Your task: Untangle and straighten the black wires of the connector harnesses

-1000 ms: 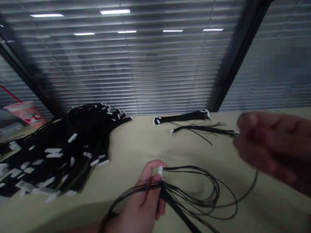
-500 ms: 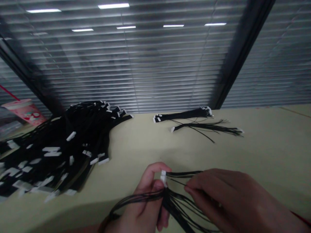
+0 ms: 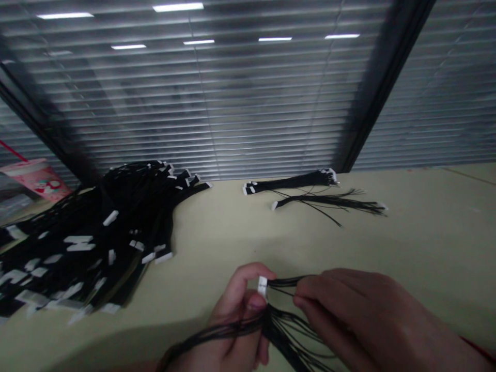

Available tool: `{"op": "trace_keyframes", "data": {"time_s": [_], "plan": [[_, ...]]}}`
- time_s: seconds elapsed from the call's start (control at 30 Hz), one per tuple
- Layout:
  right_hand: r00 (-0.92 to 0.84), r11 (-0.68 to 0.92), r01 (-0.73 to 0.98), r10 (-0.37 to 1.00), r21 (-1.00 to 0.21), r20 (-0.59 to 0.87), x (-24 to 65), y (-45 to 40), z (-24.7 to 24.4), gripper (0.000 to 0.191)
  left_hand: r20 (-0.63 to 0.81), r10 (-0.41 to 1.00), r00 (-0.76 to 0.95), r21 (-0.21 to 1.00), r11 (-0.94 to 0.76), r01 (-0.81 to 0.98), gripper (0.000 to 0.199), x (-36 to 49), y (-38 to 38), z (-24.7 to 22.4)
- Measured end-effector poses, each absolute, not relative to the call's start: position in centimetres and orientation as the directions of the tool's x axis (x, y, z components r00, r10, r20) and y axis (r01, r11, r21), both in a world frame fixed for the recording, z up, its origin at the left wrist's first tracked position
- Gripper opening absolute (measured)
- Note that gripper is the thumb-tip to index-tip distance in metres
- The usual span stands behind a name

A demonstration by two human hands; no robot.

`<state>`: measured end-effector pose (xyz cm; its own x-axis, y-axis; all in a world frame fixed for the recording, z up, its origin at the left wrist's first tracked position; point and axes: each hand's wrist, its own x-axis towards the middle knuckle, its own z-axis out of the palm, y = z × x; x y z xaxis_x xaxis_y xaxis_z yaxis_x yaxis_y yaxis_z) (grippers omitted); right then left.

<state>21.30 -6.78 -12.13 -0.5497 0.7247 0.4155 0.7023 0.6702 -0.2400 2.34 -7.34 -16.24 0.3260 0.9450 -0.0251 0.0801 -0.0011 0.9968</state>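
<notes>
Between the thumb and forefinger of my left hand (image 3: 236, 320) is a small white connector (image 3: 262, 285), held upright. Several thin black wires (image 3: 284, 281) run from its right side toward my right hand (image 3: 360, 310). The fingertips of my right hand are pinched on one black wire that reaches the connector; whether its end sits inside is too small to tell. More loose black wires (image 3: 289, 320) pass through my left hand, fanning out below the connector and looping to the left over the wrist.
A big pile of black wire harnesses (image 3: 132, 222) with white connectors covers the table's left side. Two smaller wire bundles (image 3: 290, 182) (image 3: 329, 200) lie near the window blinds (image 3: 240, 103). A pink cup (image 3: 41, 178) with a red straw stands at the far left.
The wire pinched in my right hand now lies closer to the wires above it, near the connector. My left hand and the connector have shifted slightly down in view.
</notes>
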Motion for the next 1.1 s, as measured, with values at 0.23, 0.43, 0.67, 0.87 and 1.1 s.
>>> {"op": "trace_keyframes", "data": {"time_s": [0.23,0.43,0.67,0.87,1.1], "plan": [[-0.57,0.684,0.685,0.717,-0.249,0.402,20.86,-6.91,-12.68,0.029,-0.002,0.909,0.416,0.996,-0.036,0.084,0.032,2.71,-7.45,-15.77],[-0.569,0.682,0.693,0.717,-0.235,0.402,20.61,-6.99,-12.74,0.029,-0.056,0.917,0.396,0.998,0.034,0.061,0.036,2.66,-7.32,-16.09],[-0.584,0.704,0.68,0.688,-0.203,0.43,20.83,-7.02,-12.43,0.03,-0.046,0.919,0.391,0.996,0.014,0.084,0.035,2.54,-7.42,-15.55],[-0.576,0.694,0.685,0.703,-0.223,0.418,20.59,-6.86,-12.53,0.027,-0.027,0.925,0.38,0.995,-0.012,0.1,0.03,2.76,-7.65,-15.4],[-0.575,0.685,0.706,0.702,-0.177,0.421,20.83,-7.16,-12.5,0.029,-0.005,0.921,0.39,0.995,-0.036,0.097,0.029,2.71,-7.38,-15.3]]}}
